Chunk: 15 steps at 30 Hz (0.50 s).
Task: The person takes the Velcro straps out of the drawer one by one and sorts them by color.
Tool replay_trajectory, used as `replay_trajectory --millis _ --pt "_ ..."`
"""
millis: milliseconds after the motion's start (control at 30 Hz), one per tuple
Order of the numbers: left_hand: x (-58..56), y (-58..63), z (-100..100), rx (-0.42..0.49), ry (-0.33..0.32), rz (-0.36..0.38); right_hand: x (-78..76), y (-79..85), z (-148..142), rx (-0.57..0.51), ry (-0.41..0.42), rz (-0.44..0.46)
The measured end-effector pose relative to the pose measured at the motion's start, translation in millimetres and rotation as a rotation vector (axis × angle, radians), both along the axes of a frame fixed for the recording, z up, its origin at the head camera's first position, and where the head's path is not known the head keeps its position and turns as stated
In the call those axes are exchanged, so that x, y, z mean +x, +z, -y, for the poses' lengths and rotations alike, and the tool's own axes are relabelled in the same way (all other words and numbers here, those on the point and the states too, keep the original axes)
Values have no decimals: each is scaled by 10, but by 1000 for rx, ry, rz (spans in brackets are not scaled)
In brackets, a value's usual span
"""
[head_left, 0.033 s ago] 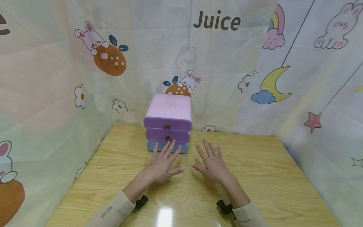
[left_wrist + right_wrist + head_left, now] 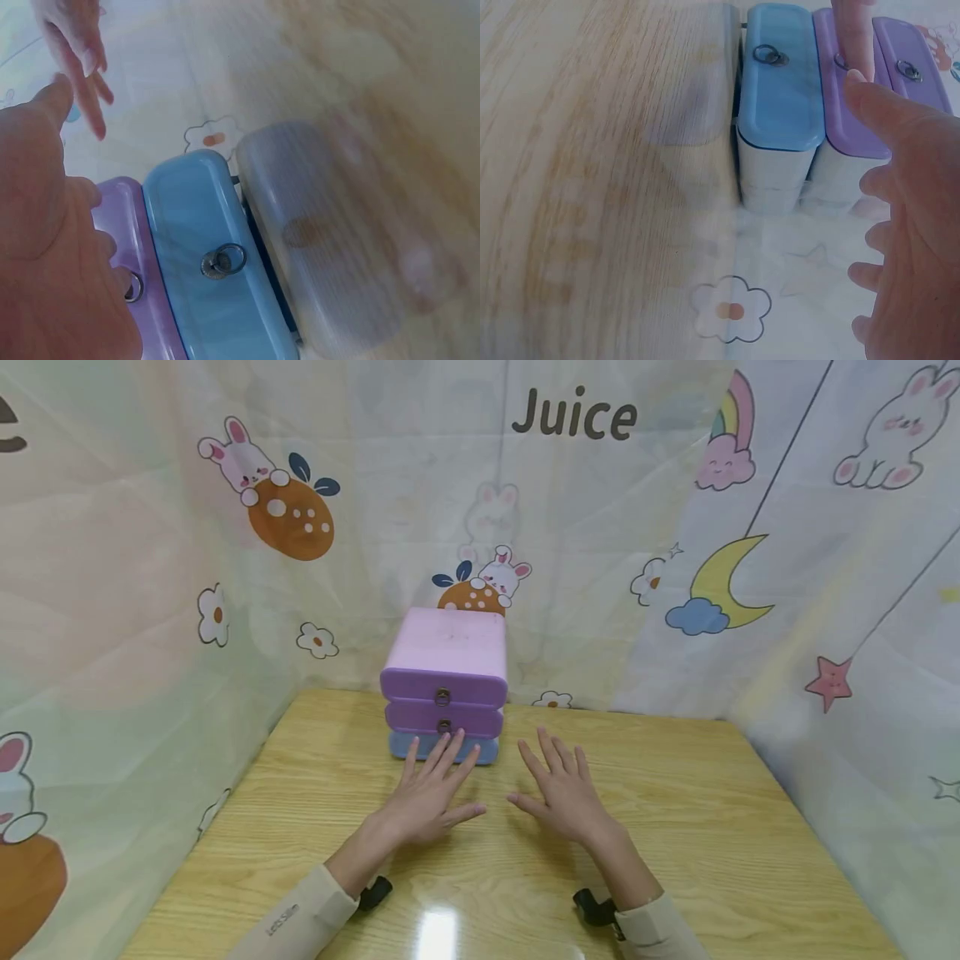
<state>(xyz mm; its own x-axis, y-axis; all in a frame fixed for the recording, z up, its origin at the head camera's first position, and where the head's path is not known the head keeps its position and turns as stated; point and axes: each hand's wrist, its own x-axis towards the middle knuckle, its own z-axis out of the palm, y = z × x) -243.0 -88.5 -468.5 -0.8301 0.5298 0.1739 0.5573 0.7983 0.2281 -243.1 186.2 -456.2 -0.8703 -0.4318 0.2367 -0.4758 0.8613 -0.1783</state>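
A small drawer box [image 2: 450, 643] with a pink top stands toward the back of the table. Two purple drawer fronts sit above a light blue drawer front [image 2: 206, 240], which carries a metal ring pull [image 2: 227, 259]. My left hand [image 2: 423, 797], palm down with fingers spread, is in front of the box. In the head view its fingertips overlap the lower drawers; no grip on them shows. To the right of the box, my right hand [image 2: 566, 797] is likewise spread and holds nothing. The right wrist view shows the purple drawer fronts [image 2: 851, 112] beyond the right thumb.
The wooden table [image 2: 675, 810] reflects the box and a bright light. Behind it and along both sides hangs a cloth [image 2: 585, 527] printed with rabbits, flowers and a moon. A black wrist device [image 2: 594, 907] is strapped near the right cuff.
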Motion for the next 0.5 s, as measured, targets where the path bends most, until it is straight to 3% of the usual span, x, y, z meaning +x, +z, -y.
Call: replay_trajectory --millis 167,500 --pt "-1 0 13 -3 -5 5 -1 5 12 -6 3 0" --pt "-44 20 17 1 -4 -86 -23 0 21 -21 8 -16"
